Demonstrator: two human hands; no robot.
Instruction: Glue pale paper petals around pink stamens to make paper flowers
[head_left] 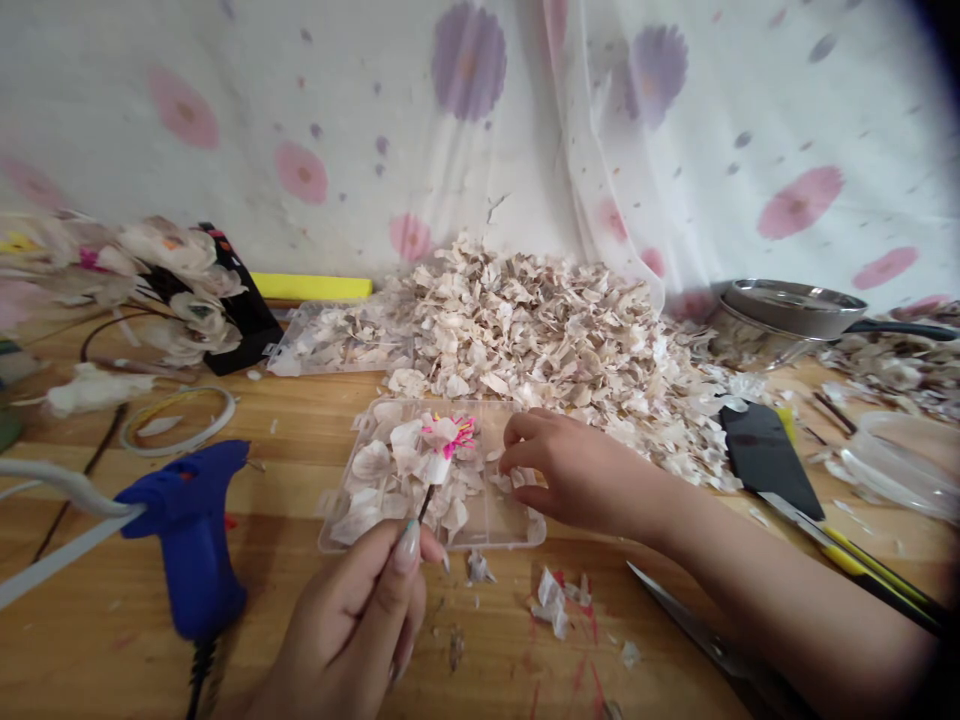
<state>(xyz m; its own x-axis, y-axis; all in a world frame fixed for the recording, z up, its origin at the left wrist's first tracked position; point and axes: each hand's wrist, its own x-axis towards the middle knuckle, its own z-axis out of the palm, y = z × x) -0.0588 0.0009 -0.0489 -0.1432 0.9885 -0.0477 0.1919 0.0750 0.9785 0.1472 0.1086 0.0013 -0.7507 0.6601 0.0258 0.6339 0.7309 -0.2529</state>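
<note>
My left hand [367,610] pinches the dark stem of an artificial flower [442,450], which is held upright. White petals wrap the base, and bright pink and yellow stamens stick out at the top. Behind the flower lies a clear plastic compartment box [427,547] holding loose whitish petals [371,462]. My right hand [551,465] reaches over the box's right side. Its fingers are bent, with a gap between thumb and fingers, close to a few petals there. Whether a fingertip touches a petal is hard to make out.
A large heap of dried petals [525,320] rises behind the box. At left stand a blue glue gun [195,540], a tape roll [180,420] and finished flowers [180,270]. Scissors [690,620], a yellow-black cutter [847,555] and a metal pan [795,300] lie at right.
</note>
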